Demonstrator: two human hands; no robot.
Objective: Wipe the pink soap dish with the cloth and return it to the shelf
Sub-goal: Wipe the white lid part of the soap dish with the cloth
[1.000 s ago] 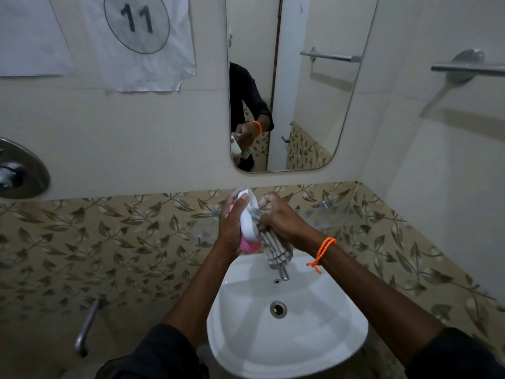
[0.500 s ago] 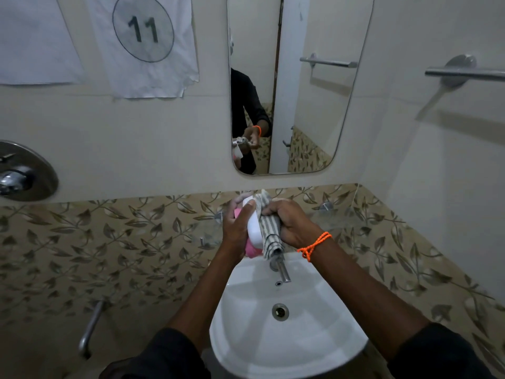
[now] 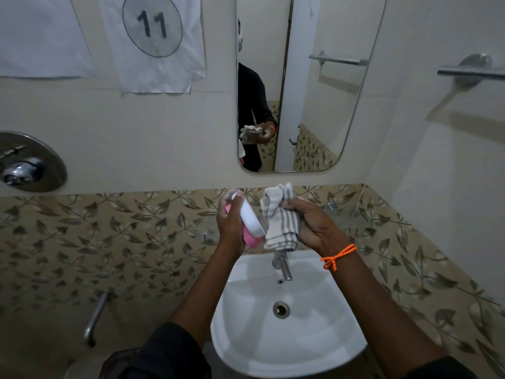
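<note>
While the left hand (image 3: 231, 224) gripped the pink soap dish (image 3: 250, 224) on edge above the back of the white basin (image 3: 287, 348), its fingers were curled round the far side and the thumb lay over the pale upper part, so the dish was tilted with one broad face turned toward the right hand (image 3: 314, 225). That pose looked chosen to offer the face for rubbing and to let any drips fall into the basin. The right hand clutched the striped cloth (image 3: 281, 220), bunched in its curled fingers, with a loose end standing up and the rest hanging beside the dish, close by or just touching its edge; I could not tell which. Wiping seemed under way or pausing. The glass shelf (image 3: 347, 218) ran along the wall just behind the hands, the dish not yet on it
</note>
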